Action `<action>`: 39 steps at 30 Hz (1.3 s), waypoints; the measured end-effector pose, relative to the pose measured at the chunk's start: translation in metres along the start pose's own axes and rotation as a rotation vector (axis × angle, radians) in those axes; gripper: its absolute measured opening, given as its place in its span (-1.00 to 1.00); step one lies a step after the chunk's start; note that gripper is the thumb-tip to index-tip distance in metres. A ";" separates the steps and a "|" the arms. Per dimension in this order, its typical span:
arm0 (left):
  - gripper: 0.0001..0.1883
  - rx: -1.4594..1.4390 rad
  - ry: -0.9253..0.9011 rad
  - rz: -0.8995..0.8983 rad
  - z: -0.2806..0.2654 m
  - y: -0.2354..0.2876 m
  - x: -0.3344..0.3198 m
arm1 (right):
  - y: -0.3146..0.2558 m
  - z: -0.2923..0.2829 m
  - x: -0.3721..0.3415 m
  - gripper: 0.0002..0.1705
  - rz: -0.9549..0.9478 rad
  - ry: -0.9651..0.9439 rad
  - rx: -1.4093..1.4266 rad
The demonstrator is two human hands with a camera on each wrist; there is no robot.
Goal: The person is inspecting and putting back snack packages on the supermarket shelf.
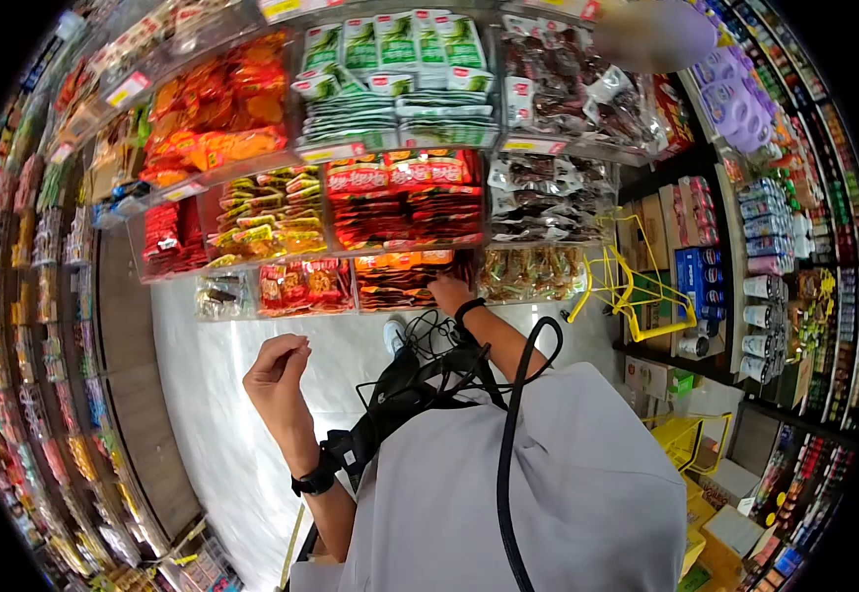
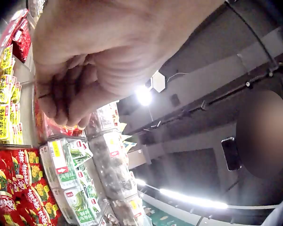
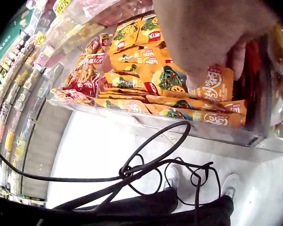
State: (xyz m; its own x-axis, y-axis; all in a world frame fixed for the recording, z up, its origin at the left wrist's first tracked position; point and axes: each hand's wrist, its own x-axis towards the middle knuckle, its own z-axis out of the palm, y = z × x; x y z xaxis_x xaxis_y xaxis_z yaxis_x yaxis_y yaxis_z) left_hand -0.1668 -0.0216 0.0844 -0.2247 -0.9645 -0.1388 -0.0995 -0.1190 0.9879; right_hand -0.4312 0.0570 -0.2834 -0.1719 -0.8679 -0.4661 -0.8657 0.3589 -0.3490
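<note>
My right hand (image 1: 454, 296) reaches into the lowest tier of bins. In the right wrist view, the thumb of that hand (image 3: 212, 37) lies over an orange packet (image 3: 217, 84) and the fingers go behind its upper edge, pinching it. More orange packets (image 3: 127, 77) stand stacked beside it in the clear bin (image 3: 198, 133). My left hand (image 1: 280, 370) is raised over the floor, left of my body, its fingers loosely curled and nothing visible in them. The left wrist view shows that hand (image 2: 104, 52) close up, with packets behind it.
Upper bins hold green-white packets (image 1: 375, 44), red packets (image 1: 405, 197) and dark packets (image 1: 548, 197). A yellow wire rack (image 1: 637, 296) stands to the right. Black cables (image 3: 155, 165) loop below the bin. Tall shelves line both sides, and a hanging light (image 2: 144, 95) shows overhead.
</note>
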 end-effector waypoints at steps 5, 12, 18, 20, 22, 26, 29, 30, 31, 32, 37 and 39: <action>-0.84 0.003 -0.049 0.006 0.037 0.009 -0.005 | 0.007 -0.029 -0.029 -0.53 -0.003 -0.090 0.193; -0.79 0.004 -0.211 0.070 0.102 0.006 -0.013 | 0.073 -0.065 -0.095 -0.83 -0.108 0.347 0.574; -0.79 0.003 -0.325 0.065 0.153 0.007 -0.026 | 0.160 -0.076 -0.132 -0.76 0.339 0.542 0.524; -0.78 0.014 -0.357 0.083 0.167 0.011 -0.033 | 0.174 -0.070 -0.128 -0.74 0.360 0.560 0.497; -0.78 0.008 -0.364 0.096 0.173 0.006 -0.038 | 0.177 -0.073 -0.125 -0.56 0.397 0.468 0.441; -0.78 0.015 -0.345 0.102 0.183 0.007 -0.044 | 0.152 -0.095 -0.111 -0.36 0.577 0.274 0.221; -0.78 0.024 -0.327 0.101 0.184 0.007 -0.049 | 0.149 -0.091 -0.107 -0.38 0.493 0.315 0.321; -0.78 0.021 -0.302 0.094 0.186 0.008 -0.051 | 0.153 -0.088 -0.104 -0.38 0.486 0.239 0.351; -0.78 0.015 -0.277 0.091 0.187 0.010 -0.051 | 0.157 -0.077 -0.100 -0.39 0.464 0.336 0.366; -0.81 0.010 -0.268 0.081 0.185 0.008 -0.050 | 0.156 -0.086 -0.103 -0.40 0.458 0.282 0.441; -0.87 -0.022 -0.269 0.080 0.184 0.010 -0.039 | 0.174 -0.086 -0.107 -0.32 0.411 0.251 0.718; -0.90 -0.065 -0.231 0.057 0.189 0.014 -0.035 | 0.168 -0.093 -0.120 -0.35 0.334 0.361 0.787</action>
State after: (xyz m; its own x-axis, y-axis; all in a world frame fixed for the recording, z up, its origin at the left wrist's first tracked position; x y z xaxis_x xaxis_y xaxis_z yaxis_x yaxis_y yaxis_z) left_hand -0.3434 0.0547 0.0895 -0.4444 -0.8915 -0.0878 -0.0197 -0.0882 0.9959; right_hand -0.5996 0.1895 -0.2109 -0.6053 -0.6845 -0.4064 -0.1995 0.6246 -0.7550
